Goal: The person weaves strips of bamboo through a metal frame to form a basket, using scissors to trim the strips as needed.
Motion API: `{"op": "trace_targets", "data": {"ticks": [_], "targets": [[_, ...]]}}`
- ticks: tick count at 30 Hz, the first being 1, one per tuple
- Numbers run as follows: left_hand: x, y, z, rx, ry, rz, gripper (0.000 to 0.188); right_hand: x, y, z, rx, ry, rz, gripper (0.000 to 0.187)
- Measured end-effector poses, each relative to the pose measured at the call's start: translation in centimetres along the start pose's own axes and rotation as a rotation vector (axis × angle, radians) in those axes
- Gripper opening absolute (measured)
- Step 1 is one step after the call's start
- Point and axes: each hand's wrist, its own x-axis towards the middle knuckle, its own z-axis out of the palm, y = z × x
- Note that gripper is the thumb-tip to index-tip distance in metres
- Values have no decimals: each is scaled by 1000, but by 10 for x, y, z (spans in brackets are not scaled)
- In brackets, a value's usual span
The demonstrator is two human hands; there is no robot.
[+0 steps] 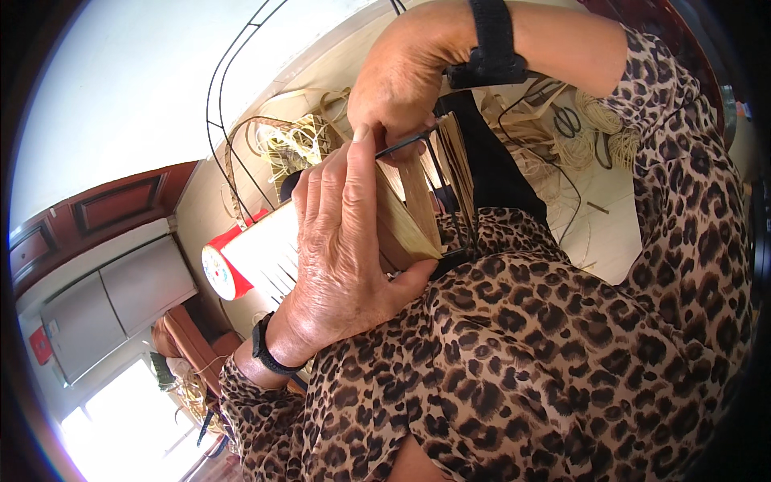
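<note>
A black wire frame point(450, 189) wound with flat tan and pale yellow strips rests against my lap and patterned top. My left hand point(341, 233) lies over its strip-covered side, fingers stretched flat together and thumb hooked at the near lower edge, holding it. From the far side, my bent right hand point(401, 88) reaches to the frame's upper edge. Its fingers are curled behind a black bar, at the upper end of a flat strip point(418, 197); the fingertips are partly hidden. Black bands circle both wrists.
Scissors point(567, 122), coiled cord point(601, 120) and a thin black cable point(577, 193) lie on the floor at right. A strip-filled basket point(299, 145), tall black wire frame point(211, 120) and red-and-white round container point(217, 269) stand at left. A grey refrigerator point(120, 301) is farther off.
</note>
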Motion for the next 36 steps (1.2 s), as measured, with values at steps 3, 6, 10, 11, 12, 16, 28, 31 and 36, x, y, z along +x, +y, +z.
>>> {"op": "trace_targets", "data": {"ticks": [3, 6, 10, 11, 12, 16, 28, 31, 36], "targets": [[2, -4, -2, -29, -40, -30, 94, -11, -9, -5, -18, -18, -43, 16], [1, -4, 0, -63, -47, -41, 92, -23, -11, -6, 76, 208, -1, 16], [-1, -2, 0, -119, -12, -61, 89, -40, -26, -15, 90, 313, 1, 17], [-1, -2, 1, -99, -8, -59, 90, -42, -28, -13, 91, 412, -16, 17], [-1, -1, 2, -77, -6, -43, 92, -42, -29, -14, 92, 512, -32, 17], [-3, -5, 5, 4, 49, 29, 95, -38, -45, -16, 61, 549, 55, 16], [-8, -4, 9, 49, 84, -33, 91, -41, -72, -11, -87, 640, 238, 18], [-8, -8, 9, 62, 72, 27, 95, -40, -56, 5, -175, 864, -23, 16], [-8, -9, 15, -125, 210, 25, 91, -37, -62, -2, 90, 721, 247, 13]]}}
